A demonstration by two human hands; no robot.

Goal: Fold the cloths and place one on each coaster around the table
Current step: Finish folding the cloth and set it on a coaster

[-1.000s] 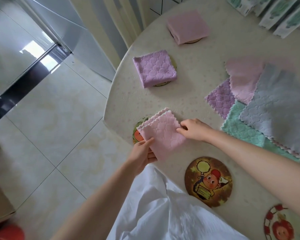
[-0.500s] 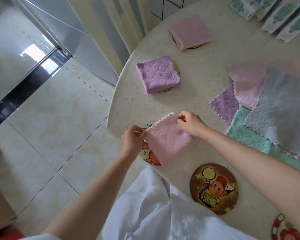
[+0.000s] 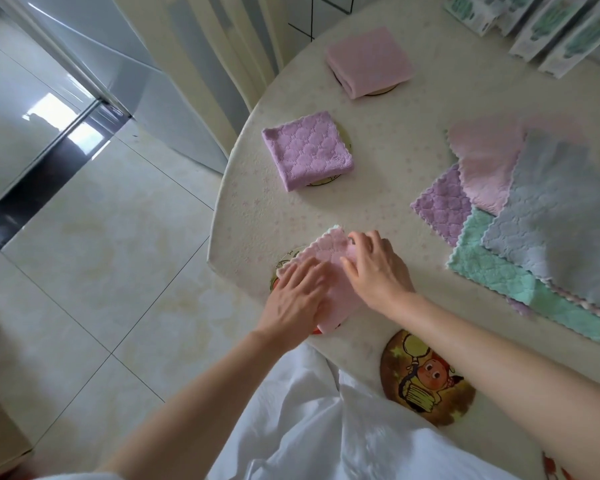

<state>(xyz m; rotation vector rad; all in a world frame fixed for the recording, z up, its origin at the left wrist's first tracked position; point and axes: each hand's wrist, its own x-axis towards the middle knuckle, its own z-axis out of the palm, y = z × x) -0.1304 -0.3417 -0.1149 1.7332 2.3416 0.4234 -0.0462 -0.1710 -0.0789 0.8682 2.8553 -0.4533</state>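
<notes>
A folded pink cloth [image 3: 329, 252] lies on a cartoon coaster [image 3: 284, 259] at the table's near left edge. My left hand [image 3: 297, 294] presses flat on its left half, fingers spread. My right hand [image 3: 378, 268] rests on its right side, fingertips on the cloth's top edge. A folded purple cloth [image 3: 307, 154] covers a second coaster, and a folded pink cloth [image 3: 369, 60] covers a third farther back. A bare round coaster [image 3: 426, 379] with a cartoon figure sits near my body.
A pile of unfolded cloths lies at the right: pink [image 3: 485, 161], purple [image 3: 442, 206], mint green [image 3: 489, 271] and grey [image 3: 568, 216]. Several boxes [image 3: 541, 26] stand at the back right. Another coaster [image 3: 555, 471] peeks in at the bottom right. The table edge [image 3: 215, 244] drops to tiled floor.
The pink cloth has been slid left onto the coaster and laid down. Both hands went from pinching its corners to resting on top of it.
</notes>
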